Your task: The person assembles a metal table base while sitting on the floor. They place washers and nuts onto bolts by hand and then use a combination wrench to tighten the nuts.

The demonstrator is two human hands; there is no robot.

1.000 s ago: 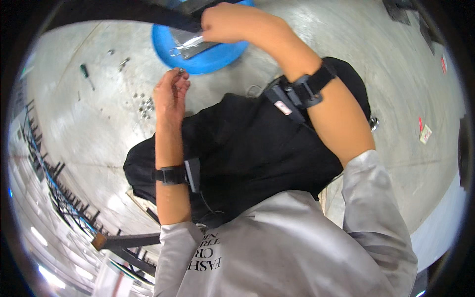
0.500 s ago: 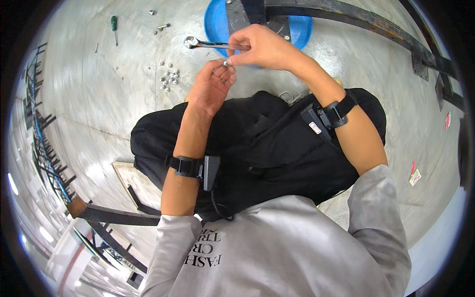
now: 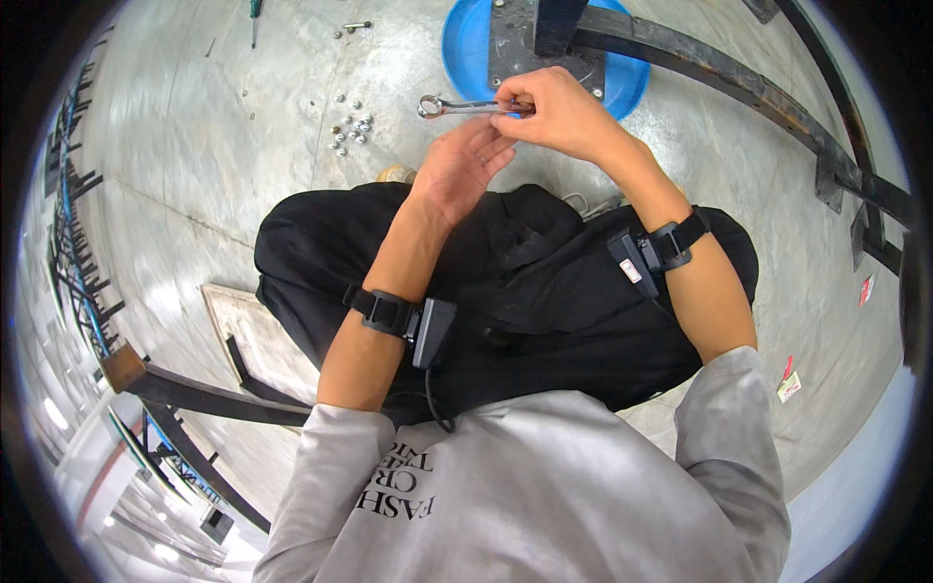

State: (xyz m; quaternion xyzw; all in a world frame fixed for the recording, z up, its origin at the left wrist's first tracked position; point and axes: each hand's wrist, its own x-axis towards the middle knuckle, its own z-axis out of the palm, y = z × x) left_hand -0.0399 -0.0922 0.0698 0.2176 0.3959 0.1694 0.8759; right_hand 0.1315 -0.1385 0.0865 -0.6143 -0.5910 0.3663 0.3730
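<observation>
My right hand [image 3: 559, 112] is closed around the handle of a shiny metal wrench [image 3: 459, 108]. The wrench's ring end points left, past the fingers. My left hand [image 3: 459, 167] is turned palm up just below it, fingers stretched out, their tips close to my right thumb. No object shows on the left palm; whether something small sits between the fingertips of both hands is hidden. Left of my hands, several small shiny nuts [image 3: 360, 126] lie loose on the concrete floor.
Beyond my hands, a blue round tray [image 3: 465, 49] lies under a black metal base plate [image 3: 510, 44] with a post and long beam [image 3: 700, 68]. A bolt [image 3: 358, 25] and a green-handled screwdriver [image 3: 255, 12] lie far left. A wooden-edged board [image 3: 255, 330] is near my left knee.
My left hand has opened from a pinch around a small shiny nut held near my right fingers. Both hands sit further right in the picture; the view has shifted too.
</observation>
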